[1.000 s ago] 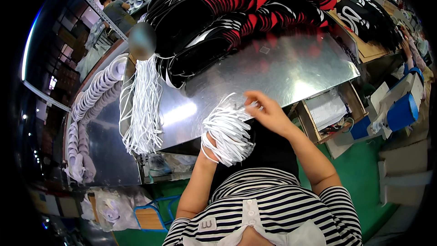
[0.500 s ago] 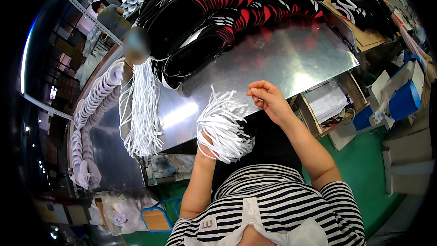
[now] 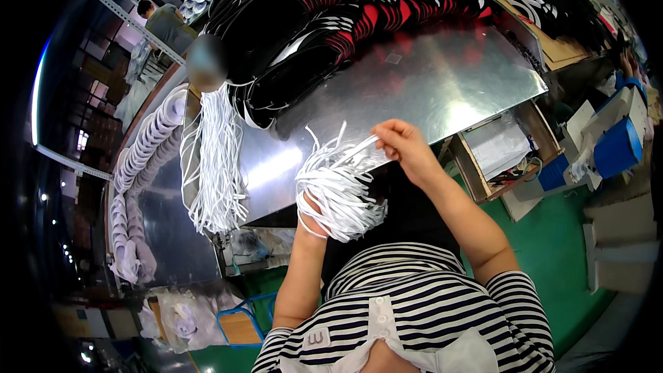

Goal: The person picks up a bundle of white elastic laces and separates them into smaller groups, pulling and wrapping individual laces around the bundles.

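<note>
A thick bunch of white cords [image 3: 338, 193] droops over my left hand [image 3: 312, 213], which is closed around it. Most of its fingers are covered by the strands. Thumb and fingertips of my right hand [image 3: 405, 148] pinch the end of a white cord that stretches from the top of the bunch. Both hands are at the near edge of a shiny metal table [image 3: 421, 90]. To the left, a longer hank of white cords [image 3: 215, 166] hangs over the table's edge.
Stacked black and red pieces [image 3: 304, 34] with white trim cover the far side. Rows of nested white cup-shaped pieces [image 3: 148, 138] line the left. An open wooden drawer [image 3: 501, 152] juts out at right, near a blue bin [image 3: 617, 148]. Another person [image 3: 168, 26] is at the far left.
My right fingers have closed on a cord end from the bunch and now hold it taut. A few strands at the top stand up more. My left hand has barely moved.
</note>
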`<act>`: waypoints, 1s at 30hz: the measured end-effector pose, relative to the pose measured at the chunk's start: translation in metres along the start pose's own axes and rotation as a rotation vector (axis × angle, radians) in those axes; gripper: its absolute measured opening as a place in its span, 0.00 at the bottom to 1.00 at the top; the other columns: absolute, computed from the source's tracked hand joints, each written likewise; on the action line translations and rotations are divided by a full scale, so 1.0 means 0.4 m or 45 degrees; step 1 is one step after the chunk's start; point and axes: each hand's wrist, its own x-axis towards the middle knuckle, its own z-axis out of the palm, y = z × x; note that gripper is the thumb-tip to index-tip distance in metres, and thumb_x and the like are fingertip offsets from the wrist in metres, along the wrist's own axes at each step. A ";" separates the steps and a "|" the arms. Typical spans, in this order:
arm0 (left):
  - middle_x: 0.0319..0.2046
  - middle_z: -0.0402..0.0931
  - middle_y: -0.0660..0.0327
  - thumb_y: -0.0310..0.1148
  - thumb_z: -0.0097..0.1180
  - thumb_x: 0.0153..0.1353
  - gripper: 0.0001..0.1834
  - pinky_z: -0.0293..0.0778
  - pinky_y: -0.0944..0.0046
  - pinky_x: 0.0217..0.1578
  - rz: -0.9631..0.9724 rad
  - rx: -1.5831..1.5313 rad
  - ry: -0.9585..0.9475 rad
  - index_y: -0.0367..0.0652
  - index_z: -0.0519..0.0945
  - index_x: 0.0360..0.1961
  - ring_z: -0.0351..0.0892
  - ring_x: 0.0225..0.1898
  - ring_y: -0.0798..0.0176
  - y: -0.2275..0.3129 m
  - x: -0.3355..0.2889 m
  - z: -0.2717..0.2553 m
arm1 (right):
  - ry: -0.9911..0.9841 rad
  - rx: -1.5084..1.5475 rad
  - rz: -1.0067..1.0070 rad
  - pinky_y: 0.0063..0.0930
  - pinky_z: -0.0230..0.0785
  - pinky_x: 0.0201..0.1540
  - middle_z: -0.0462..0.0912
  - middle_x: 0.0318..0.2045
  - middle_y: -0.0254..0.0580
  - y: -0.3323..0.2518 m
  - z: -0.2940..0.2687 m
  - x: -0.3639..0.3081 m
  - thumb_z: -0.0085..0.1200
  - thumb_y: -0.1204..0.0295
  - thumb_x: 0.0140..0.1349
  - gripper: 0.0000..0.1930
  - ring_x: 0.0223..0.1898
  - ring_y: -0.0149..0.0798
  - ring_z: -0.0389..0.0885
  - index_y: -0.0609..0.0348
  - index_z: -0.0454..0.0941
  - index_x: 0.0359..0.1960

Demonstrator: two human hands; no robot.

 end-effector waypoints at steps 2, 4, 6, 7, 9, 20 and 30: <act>0.46 0.76 0.56 0.35 0.42 0.68 0.17 0.78 0.58 0.45 0.214 0.743 0.187 0.39 0.70 0.54 0.77 0.45 0.58 -0.021 -0.005 -0.037 | 0.062 0.160 -0.066 0.12 0.54 0.24 0.76 0.27 0.29 -0.001 -0.020 -0.001 0.51 0.69 0.66 0.08 0.22 0.19 0.65 0.61 0.77 0.40; 0.46 0.76 0.56 0.35 0.42 0.68 0.17 0.77 0.57 0.45 0.172 0.251 0.167 0.40 0.70 0.54 0.77 0.45 0.56 -0.010 0.010 -0.036 | 0.281 0.213 -0.114 0.14 0.56 0.25 0.76 0.28 0.29 -0.007 -0.046 -0.006 0.50 0.69 0.66 0.09 0.23 0.19 0.65 0.61 0.76 0.41; 0.46 0.76 0.55 0.38 0.44 0.67 0.18 0.77 0.54 0.46 0.113 -0.154 0.118 0.41 0.71 0.53 0.77 0.47 0.54 -0.002 0.020 -0.058 | 0.228 -0.093 -0.243 0.15 0.61 0.28 0.76 0.28 0.28 0.002 -0.039 -0.042 0.52 0.70 0.64 0.10 0.26 0.23 0.69 0.60 0.75 0.44; 0.46 0.76 0.55 0.39 0.45 0.67 0.18 0.77 0.54 0.47 0.154 -0.135 0.073 0.41 0.71 0.53 0.77 0.47 0.54 -0.010 0.023 -0.092 | 0.145 -0.300 -0.269 0.15 0.62 0.30 0.75 0.30 0.29 0.015 -0.006 -0.071 0.54 0.71 0.63 0.11 0.27 0.24 0.70 0.59 0.75 0.45; 0.45 0.77 0.54 0.41 0.47 0.65 0.18 0.77 0.54 0.47 0.172 -0.270 0.098 0.41 0.73 0.50 0.77 0.46 0.53 -0.020 0.026 -0.105 | -0.138 -0.747 -0.402 0.16 0.65 0.32 0.75 0.35 0.33 0.011 0.056 -0.128 0.58 0.72 0.59 0.14 0.31 0.27 0.72 0.58 0.74 0.47; 0.43 0.76 0.55 0.39 0.45 0.67 0.15 0.74 0.56 0.47 0.015 -0.551 -0.168 0.41 0.73 0.47 0.76 0.45 0.56 -0.016 0.019 -0.073 | -0.143 -0.319 -0.098 0.15 0.61 0.30 0.77 0.30 0.30 0.034 0.071 -0.094 0.53 0.76 0.62 0.03 0.28 0.20 0.68 0.61 0.76 0.37; 0.39 0.77 0.56 0.37 0.50 0.64 0.12 0.77 0.58 0.43 -0.117 -0.601 -0.088 0.41 0.75 0.42 0.78 0.41 0.58 -0.017 0.021 -0.065 | -0.206 -1.179 -0.575 0.22 0.68 0.30 0.79 0.32 0.38 0.059 0.088 -0.109 0.57 0.77 0.56 0.06 0.26 0.31 0.76 0.59 0.77 0.36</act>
